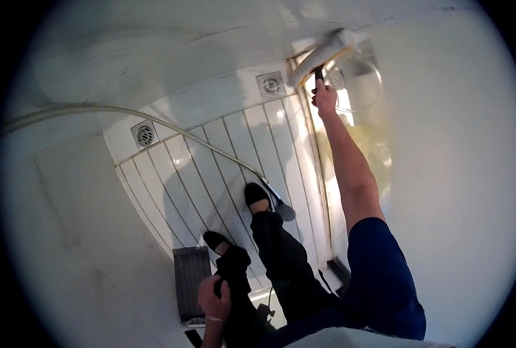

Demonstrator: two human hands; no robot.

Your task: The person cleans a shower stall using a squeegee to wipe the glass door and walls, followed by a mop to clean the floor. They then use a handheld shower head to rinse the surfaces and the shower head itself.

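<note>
High on the right, my right hand [325,97] grips the black handle of a wide-headed window squeegee [322,60]. Its long head is pale grey with a yellow edge, smeared by motion, and lies against or close to the glossy wall beside the glass panel [356,87]. The right arm is stretched far out. Low on the left, my left hand [214,297] hangs beside my dark trouser leg, holding nothing that shows. Its fingers are loosely bent, with a gap between thumb and fingers. A band circles the left wrist.
A pale shower hose [203,141] runs across the white grooved floor [211,168] to a shower head [284,211] by my right foot. Two floor drains, a round-grilled one [145,135] and another [271,84], sit along the far edge. A dark ribbed mat [192,281] lies near my left hand.
</note>
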